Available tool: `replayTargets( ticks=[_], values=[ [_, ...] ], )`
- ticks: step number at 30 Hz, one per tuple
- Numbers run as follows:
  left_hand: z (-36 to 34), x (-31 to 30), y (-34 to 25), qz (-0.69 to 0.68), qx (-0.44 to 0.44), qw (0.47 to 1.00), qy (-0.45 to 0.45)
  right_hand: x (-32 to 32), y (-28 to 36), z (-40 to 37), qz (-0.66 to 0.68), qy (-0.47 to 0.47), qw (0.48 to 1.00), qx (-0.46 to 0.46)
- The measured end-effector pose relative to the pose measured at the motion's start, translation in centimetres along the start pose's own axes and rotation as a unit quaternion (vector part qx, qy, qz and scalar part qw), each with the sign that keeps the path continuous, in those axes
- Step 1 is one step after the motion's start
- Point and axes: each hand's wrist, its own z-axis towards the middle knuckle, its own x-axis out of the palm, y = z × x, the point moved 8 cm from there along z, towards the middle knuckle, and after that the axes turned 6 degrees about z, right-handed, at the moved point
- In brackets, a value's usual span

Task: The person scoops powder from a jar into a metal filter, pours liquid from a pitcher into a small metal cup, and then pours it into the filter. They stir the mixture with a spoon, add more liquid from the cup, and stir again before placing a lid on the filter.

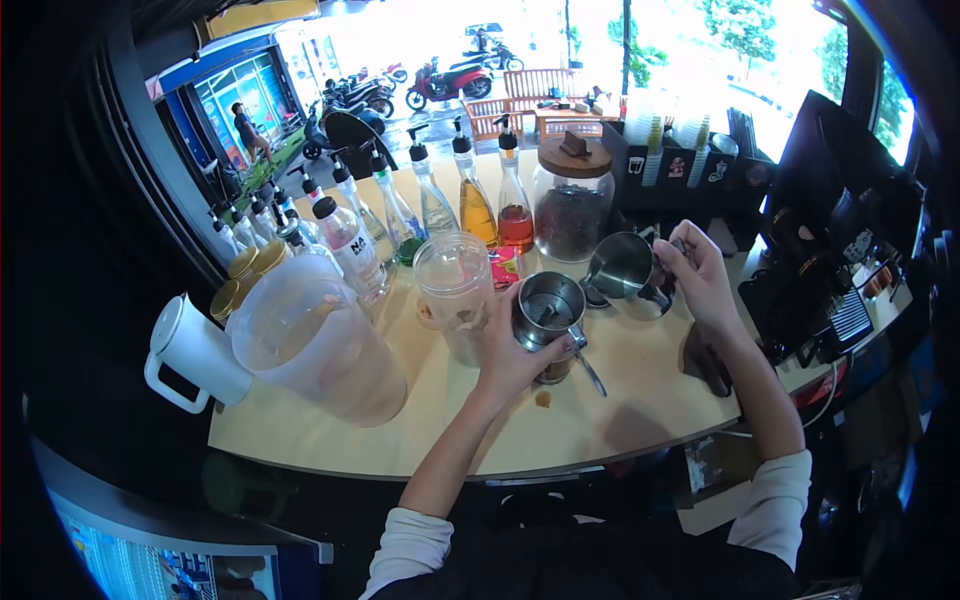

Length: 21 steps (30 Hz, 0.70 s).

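Observation:
My left hand [512,348] is wrapped round a small metal cup [550,300] with a dark inside. From its near side a thin metal handle [593,375] sticks out and down. Brown shows in a clear glass [553,373] directly under the cup. To the right, my right hand [697,272] grips a steel pitcher [622,265] by its handle side, tilting it so its mouth faces me and its spout points toward the cup. Just left of my left hand stands a clear plastic jar [452,290]. A small brown spill [543,399] marks the counter below the glass.
A large frosted pitcher [320,350] and a white jug [195,355] stand left on the counter [480,430]. Pump bottles [470,200] line the back, beside a wooden-lidded jar [573,205]. Cups fill a black holder [670,170]; black equipment [820,260] stands right.

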Motion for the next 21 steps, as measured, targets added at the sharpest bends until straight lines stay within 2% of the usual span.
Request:
replayTargets(
  ticks=[3, 8, 10, 16, 18, 21],
  values=[
    [0.0, 0.6, 0.9, -0.056, -0.017, 0.998, 0.01, 0.8, 0.4, 0.7, -0.025, 0.023, 0.999, -0.007],
    [-0.1, 0.5, 0.8, -0.043, -0.013, 0.999, 0.011, 1.7, 0.9, 1.8, -0.052, 0.033, 0.998, 0.015],
    [-0.1, 0.6, 0.9, -0.051, -0.016, 0.999, 0.012, 1.8, 1.2, 2.3, -0.073, 0.027, 0.997, -0.014],
    [0.2, -0.3, -0.4, -0.057, -0.009, 0.998, 0.0, 2.7, 1.3, 2.8, -0.057, 0.018, 0.998, 0.006],
    [0.4, -1.1, -1.8, 0.007, 0.018, 1.0, -0.008, 2.2, 0.8, 3.2, -0.076, 0.021, 0.997, -0.003],
    [0.5, -1.3, -1.9, 0.018, 0.021, 1.0, -0.008, 2.2, 0.8, 3.5, -0.106, 0.028, 0.994, -0.02]
  ],
)
